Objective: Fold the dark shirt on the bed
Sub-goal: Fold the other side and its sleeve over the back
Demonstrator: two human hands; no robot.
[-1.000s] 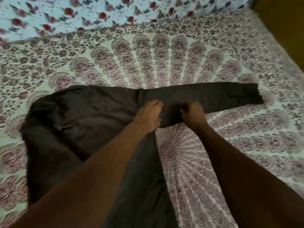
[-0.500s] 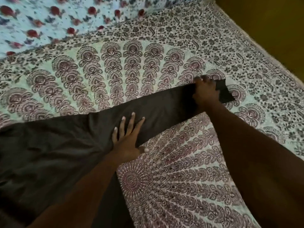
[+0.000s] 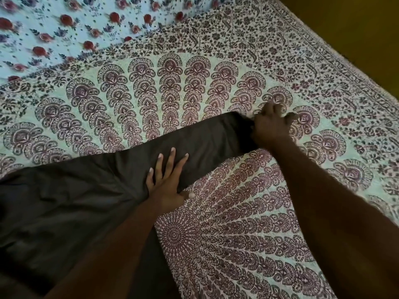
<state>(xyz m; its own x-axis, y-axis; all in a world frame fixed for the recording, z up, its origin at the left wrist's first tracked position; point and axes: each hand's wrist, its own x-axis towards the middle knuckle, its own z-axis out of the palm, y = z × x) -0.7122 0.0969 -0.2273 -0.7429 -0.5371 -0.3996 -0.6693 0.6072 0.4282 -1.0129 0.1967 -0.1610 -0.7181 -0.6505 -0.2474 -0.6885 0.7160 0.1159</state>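
Head view: both bare hands are seen on a dark garment spread over a patterned bed.
Right hand grip: the right hand (image 3: 272, 128) is curled over the far end of the sleeve (image 3: 207, 143), and the cuff is gathered under the fingers; the cuff itself is hidden by the hand.
Left hand grip: the left hand (image 3: 167, 182) is laid flat on the sleeve near where it joins the body, fingers straight and spread, thumb out over the bedspread; nothing is clasped by it.
Sleeve: it is stretched out diagonally between the two hands, up and to the right.
Dark shirt: the dark shirt (image 3: 71, 212) is spread at the lower left of the bed, lightly wrinkled, its body partly covered by the left forearm.
Bedspread: the maroon and cream mandala bedspread (image 3: 237, 244) is seen beneath everything.
Far side: a pale blue sheet (image 3: 64, 29) printed with red flowers is seen beyond the bedspread's upper edge.
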